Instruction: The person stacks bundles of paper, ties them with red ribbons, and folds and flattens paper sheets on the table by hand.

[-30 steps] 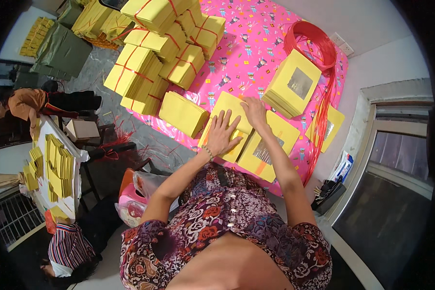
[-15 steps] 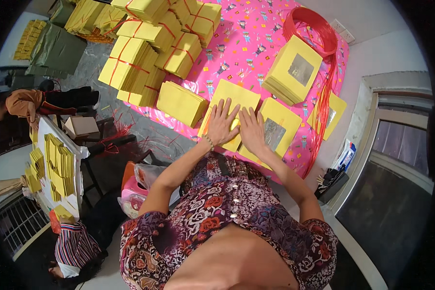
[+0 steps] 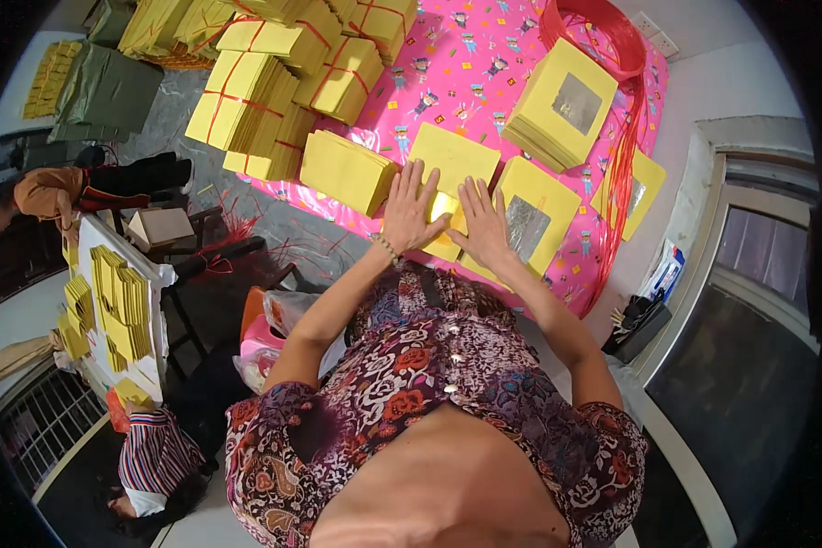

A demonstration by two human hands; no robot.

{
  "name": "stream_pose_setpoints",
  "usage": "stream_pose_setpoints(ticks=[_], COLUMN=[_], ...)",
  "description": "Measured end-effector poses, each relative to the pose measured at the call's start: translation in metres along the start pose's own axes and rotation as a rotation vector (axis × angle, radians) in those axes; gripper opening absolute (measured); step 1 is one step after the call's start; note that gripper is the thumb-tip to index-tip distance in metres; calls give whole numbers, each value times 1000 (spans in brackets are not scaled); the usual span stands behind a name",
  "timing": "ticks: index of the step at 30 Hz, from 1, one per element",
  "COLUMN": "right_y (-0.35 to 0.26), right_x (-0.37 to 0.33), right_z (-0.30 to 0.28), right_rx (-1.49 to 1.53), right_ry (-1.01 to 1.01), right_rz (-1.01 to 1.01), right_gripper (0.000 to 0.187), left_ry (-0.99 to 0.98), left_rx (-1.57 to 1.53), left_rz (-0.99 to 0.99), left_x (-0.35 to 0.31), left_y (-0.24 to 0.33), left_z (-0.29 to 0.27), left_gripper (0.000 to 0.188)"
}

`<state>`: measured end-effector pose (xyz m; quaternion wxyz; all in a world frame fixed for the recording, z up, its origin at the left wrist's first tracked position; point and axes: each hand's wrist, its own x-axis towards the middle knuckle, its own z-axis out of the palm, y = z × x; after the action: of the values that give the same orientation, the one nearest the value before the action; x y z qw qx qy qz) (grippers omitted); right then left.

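Observation:
Both hands lie on a yellow paper piece (image 3: 455, 155) with a shiny patch, on the pink table at its near edge. My left hand (image 3: 411, 215), with a beaded bracelet at the wrist, is flat with fingers spread over its left part. My right hand (image 3: 482, 224) rests palm down on its right part, fingers slightly apart, thumb close to the left thumb. Under my right hand's outer side is another yellow paper stack (image 3: 553, 201) with a silver square. To the left of my left hand sits an untied yellow paper stack (image 3: 345, 169). My palms hide part of the paper.
Yellow bundles tied with red strapping (image 3: 247, 100) are piled at the far left of the table. A thick yellow stack (image 3: 566, 96) and a red strap coil (image 3: 616, 46) lie at the far right. Two people work at a white table (image 3: 151, 274) on the left.
The whole view has shifted slightly. My hands still press on the yellow paper, and the gap between their fingers is a little wider.

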<state>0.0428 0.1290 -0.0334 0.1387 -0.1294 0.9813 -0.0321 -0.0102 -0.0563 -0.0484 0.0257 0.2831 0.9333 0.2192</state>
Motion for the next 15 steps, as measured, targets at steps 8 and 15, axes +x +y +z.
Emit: stream_pose_setpoints(ticks=[8, 15], right_y=[-3, 5], right_x=[2, 10], right_z=[4, 0], right_rx=[54, 5], right_ry=[6, 81], right_rz=[-18, -50], right_gripper=[88, 73], left_ry=[2, -44], left_rx=[41, 18], left_rz=[6, -23], left_x=[-5, -3], left_y=[-8, -12], left_z=[5, 2], left_gripper=[84, 82])
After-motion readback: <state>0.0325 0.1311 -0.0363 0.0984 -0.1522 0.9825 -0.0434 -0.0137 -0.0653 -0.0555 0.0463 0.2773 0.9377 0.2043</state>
